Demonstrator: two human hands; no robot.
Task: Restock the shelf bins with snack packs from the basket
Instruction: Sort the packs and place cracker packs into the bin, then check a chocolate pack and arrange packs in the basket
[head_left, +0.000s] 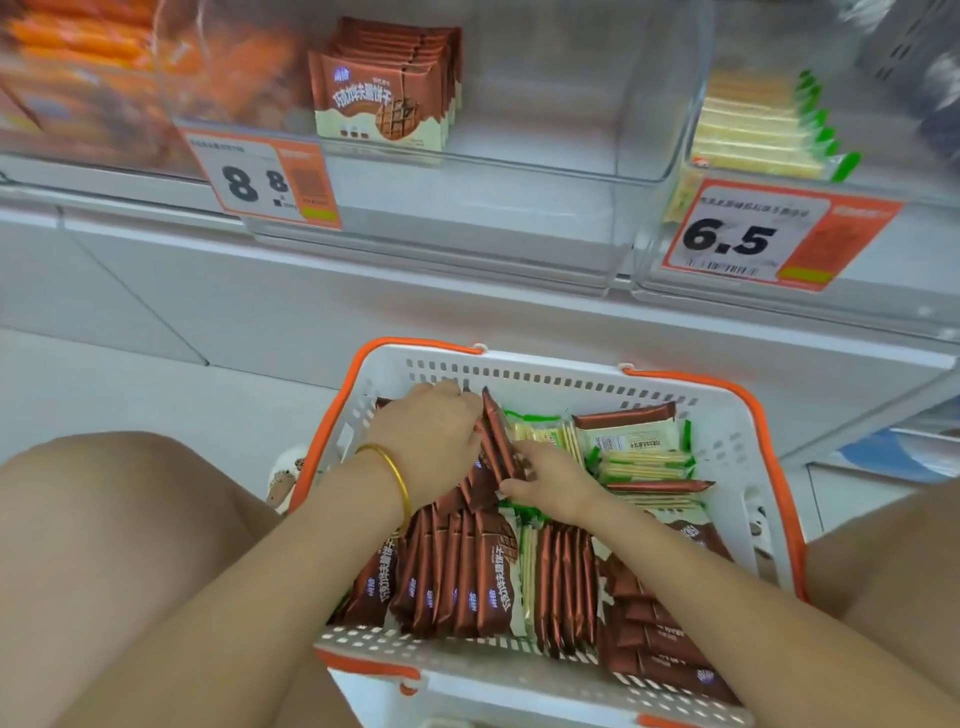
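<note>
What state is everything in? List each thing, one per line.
White plastic basket with orange handles: handles down, full of packs.
Bundle of brown foil snack packs: tilted, held by both hands.
Left hand: grips the bundle.
Right hand: pinches the bundle.
Clear plastic middle bin: mostly empty, one brown row.
Clear plastic right bin: partly stocked.

basket (519, 374): moulded plastic, white perforated walls, smooth, slightly shiny, orange rim
snack packs (467, 587): wrapped in glossy brown film, pretty crinkly
shelf bins (519, 171): clear hard plastic, reflections picked up
price tags (260, 179): printed paper, matt
bangle (397, 478): polished gold-coloured metal
</note>
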